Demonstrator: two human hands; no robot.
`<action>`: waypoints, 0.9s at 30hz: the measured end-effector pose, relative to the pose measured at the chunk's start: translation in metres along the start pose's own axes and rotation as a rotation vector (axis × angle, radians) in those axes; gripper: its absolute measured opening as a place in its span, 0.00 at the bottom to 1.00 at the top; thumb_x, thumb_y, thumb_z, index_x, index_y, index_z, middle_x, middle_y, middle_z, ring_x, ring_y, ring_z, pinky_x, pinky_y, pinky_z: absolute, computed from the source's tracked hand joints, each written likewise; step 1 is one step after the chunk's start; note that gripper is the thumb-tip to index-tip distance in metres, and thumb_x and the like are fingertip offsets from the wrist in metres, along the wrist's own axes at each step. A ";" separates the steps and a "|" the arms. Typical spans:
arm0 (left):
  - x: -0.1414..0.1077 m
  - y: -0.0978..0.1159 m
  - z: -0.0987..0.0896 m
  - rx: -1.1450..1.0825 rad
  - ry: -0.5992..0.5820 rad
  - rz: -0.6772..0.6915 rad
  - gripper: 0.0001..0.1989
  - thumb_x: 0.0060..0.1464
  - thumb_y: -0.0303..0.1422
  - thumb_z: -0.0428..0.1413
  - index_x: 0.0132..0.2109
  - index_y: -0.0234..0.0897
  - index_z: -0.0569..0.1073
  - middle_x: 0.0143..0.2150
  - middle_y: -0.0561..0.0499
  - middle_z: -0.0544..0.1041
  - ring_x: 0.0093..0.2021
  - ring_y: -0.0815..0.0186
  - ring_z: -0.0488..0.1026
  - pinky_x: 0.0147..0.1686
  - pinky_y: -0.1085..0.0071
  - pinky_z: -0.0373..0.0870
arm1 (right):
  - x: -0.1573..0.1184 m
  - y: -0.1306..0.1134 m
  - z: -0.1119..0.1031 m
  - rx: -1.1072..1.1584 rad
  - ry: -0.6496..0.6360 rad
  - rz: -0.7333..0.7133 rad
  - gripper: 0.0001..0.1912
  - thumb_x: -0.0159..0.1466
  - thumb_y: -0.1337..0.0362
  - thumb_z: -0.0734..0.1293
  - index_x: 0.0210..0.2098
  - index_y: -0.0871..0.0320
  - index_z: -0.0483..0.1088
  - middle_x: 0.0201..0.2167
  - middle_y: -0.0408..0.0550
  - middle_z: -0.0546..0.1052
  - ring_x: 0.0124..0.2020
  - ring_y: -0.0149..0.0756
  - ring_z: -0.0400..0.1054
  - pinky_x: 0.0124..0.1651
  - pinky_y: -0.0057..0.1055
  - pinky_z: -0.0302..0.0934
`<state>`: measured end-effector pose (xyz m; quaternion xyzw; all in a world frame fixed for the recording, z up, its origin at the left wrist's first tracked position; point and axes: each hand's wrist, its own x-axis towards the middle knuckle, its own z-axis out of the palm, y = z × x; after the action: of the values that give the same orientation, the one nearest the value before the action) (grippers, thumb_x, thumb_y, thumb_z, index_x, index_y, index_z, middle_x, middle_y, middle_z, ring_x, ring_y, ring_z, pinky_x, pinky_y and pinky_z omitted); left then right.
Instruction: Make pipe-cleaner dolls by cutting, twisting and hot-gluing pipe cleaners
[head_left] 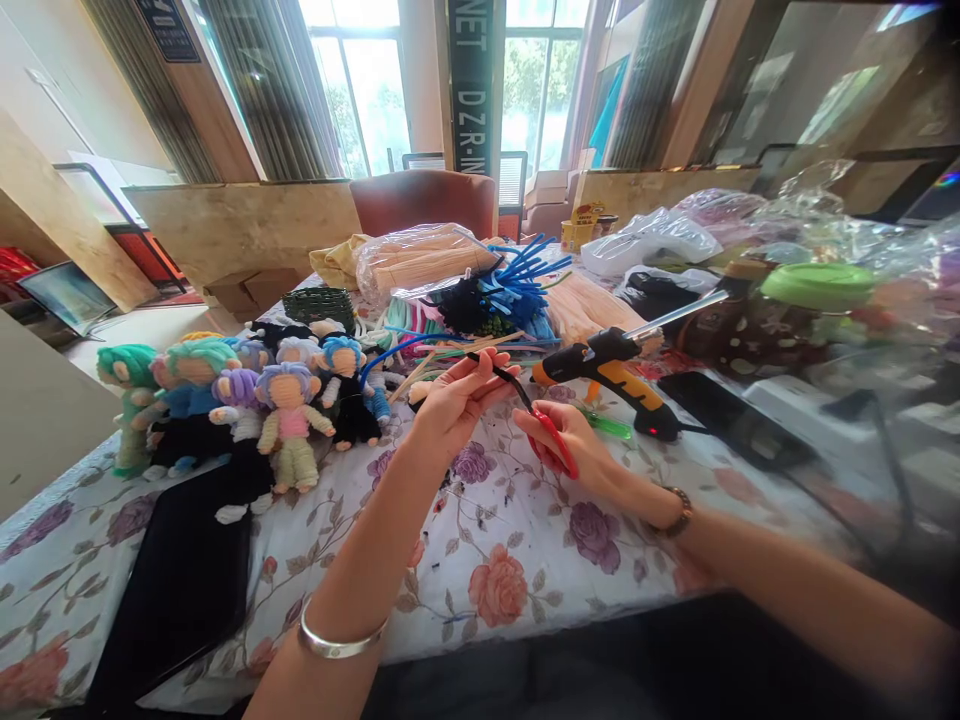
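My left hand (459, 398) pinches a short black fuzzy strip (475, 357), which looks like a pipe cleaner, above the floral tablecloth (499, 585). Red-handled scissors (568, 460) are gripped in my right hand (574, 435), their dark blades pointing up and left to the strip near my left fingertips. Whether the blades touch the strip I cannot tell. Small dark snippets lie on the cloth below. Just beyond my right hand rests a black and orange glue gun (600, 362) with a clear glue stick in its back.
Several fuzzy dolls (291, 425) stand at left, behind a black flat device (184, 575). Bundled blue pipe cleaners (525, 280) and wrapped beige ones (427, 258) lie at the back. On the right are a black phone-like slab (724, 420), a green-lidded jar (817, 285) and plastic bags (652, 243).
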<state>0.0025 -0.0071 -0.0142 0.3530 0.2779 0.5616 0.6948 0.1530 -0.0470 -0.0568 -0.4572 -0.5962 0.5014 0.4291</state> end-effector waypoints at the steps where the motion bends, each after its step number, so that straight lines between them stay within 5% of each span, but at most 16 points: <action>1: 0.000 0.000 -0.001 0.004 -0.009 0.003 0.02 0.48 0.27 0.61 0.31 0.32 0.75 0.34 0.48 0.79 0.40 0.59 0.78 0.48 0.58 0.73 | 0.000 0.000 0.000 0.004 -0.008 -0.005 0.25 0.55 0.42 0.65 0.22 0.55 0.54 0.13 0.36 0.60 0.14 0.25 0.54 0.17 0.25 0.46; 10: -0.001 0.003 -0.001 -0.003 -0.012 0.015 0.04 0.48 0.29 0.62 0.32 0.33 0.75 0.34 0.49 0.80 0.34 0.62 0.79 0.45 0.60 0.74 | 0.001 -0.001 -0.001 -0.005 -0.110 -0.047 0.22 0.60 0.43 0.61 0.25 0.55 0.58 0.18 0.40 0.66 0.19 0.28 0.58 0.21 0.27 0.51; 27: 0.001 -0.001 -0.003 -0.031 -0.018 -0.015 0.01 0.48 0.25 0.60 0.31 0.31 0.75 0.32 0.49 0.79 0.39 0.61 0.78 0.51 0.58 0.70 | -0.001 -0.006 -0.001 -0.062 -0.051 -0.033 0.25 0.58 0.41 0.62 0.23 0.56 0.56 0.15 0.37 0.62 0.15 0.25 0.54 0.18 0.25 0.48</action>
<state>0.0010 -0.0062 -0.0164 0.3450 0.2655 0.5576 0.7067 0.1537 -0.0482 -0.0512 -0.4475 -0.6297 0.4869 0.4077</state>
